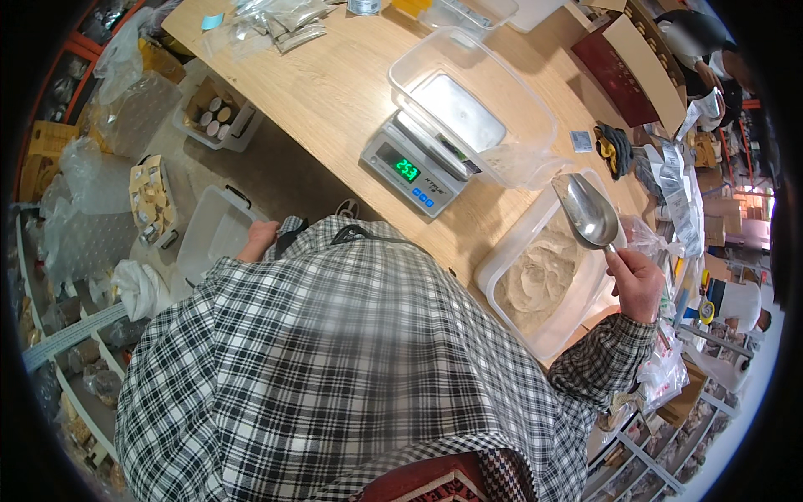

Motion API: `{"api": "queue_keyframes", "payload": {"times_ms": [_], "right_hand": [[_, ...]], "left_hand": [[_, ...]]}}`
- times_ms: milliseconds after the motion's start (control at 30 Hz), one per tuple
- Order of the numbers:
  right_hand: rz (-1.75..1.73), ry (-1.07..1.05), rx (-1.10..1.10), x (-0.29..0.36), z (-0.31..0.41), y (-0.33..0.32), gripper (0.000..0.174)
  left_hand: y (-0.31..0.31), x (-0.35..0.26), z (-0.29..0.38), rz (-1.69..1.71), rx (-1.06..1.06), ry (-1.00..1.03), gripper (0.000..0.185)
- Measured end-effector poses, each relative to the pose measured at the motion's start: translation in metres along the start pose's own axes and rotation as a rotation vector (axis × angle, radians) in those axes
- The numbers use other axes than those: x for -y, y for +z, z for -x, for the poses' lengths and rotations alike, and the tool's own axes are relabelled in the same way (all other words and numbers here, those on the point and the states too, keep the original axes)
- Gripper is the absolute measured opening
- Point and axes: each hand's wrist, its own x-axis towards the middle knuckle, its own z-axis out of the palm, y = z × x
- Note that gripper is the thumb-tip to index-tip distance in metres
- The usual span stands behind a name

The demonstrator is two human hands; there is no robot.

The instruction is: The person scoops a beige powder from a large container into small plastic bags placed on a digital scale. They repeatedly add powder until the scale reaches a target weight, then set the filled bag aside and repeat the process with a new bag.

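My right hand [637, 285] grips the handle of a metal scoop [588, 213], held over a translucent plastic bin [502, 270]. Tan powder [539, 276] covers the bottom of that bin, with hollows in its surface. The scoop's bowl looks nearly bare, with a trace of powder near its lip. Left of the bin, a digital scale [408, 166] with a lit green display carries a clear plastic container [533, 94]. A thin clear plastic bag [524, 164] with some pale powder lies at the container's right end. My left hand [260, 240] is low by my side, off the table; its fingers are mostly hidden.
The wooden table [301, 94] also bears filled pouches [295, 25], dark gloves [613, 150] and a dark red carton [618, 75]. On the floor at left stand an uncovered plastic bin [216, 226] and a bin of jars [219, 125]. Other people [696, 44] are at the right.
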Motion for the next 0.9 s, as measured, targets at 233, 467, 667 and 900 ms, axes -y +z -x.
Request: {"api": "queue_keyframes", "payload": {"times_ms": [233,467,667,900], "right_hand": [[0.035,-0.043,-0.014,0.001,-0.007,0.002,0.021],[0.088,-0.103,-0.052,0.002,-0.008,0.003,0.021],[0.131,-0.109,-0.06,-0.001,-0.009,0.003,0.022],[0.134,-0.069,-0.026,0.001,-0.01,0.002,0.023]], "left_hand": [[0.006,0.024,-0.025,-0.123,0.062,0.23,0.033],[0.003,0.02,-0.015,-0.056,-0.047,0.217,0.031],[0.0,0.003,-0.003,0.102,0.007,0.017,0.033],[-0.001,0.004,-0.005,0.022,-0.006,0.052,0.033]]}}
